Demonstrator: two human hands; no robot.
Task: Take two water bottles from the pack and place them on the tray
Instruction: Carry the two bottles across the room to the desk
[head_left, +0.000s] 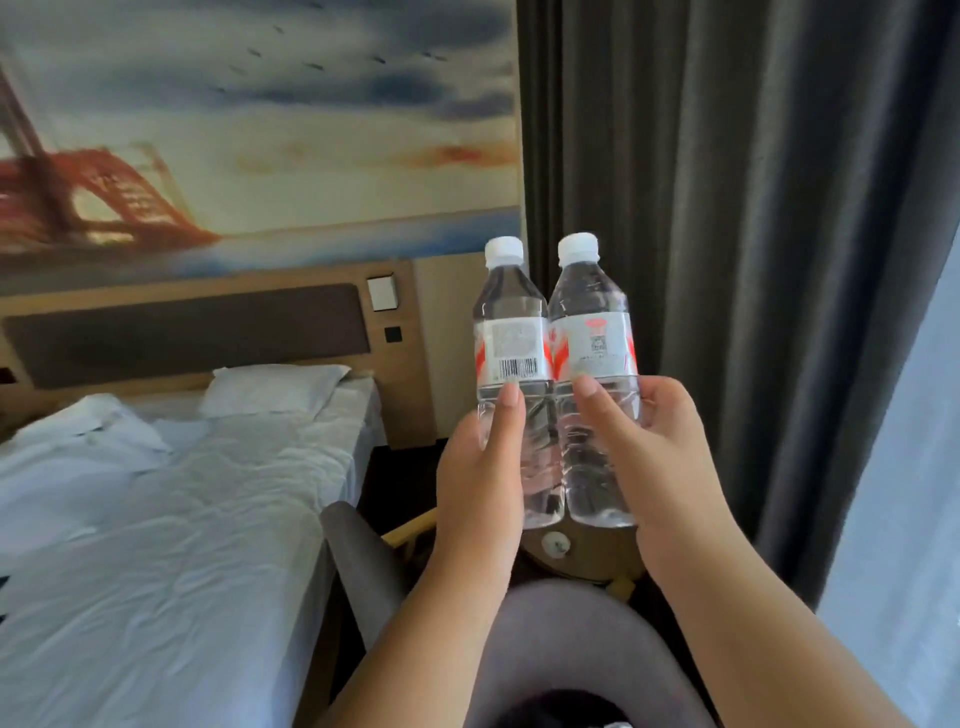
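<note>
Two clear water bottles with white caps and white-and-red labels are held upright in the air, side by side and touching. My left hand grips the lower half of the left bottle. My right hand grips the lower half of the right bottle. Neither the pack nor the tray is in view.
A bed with white sheets and a pillow fills the left. A grey armchair sits below my arms, with a small wooden table behind it. Dark curtains hang on the right, and a wooden headboard stands behind the bed.
</note>
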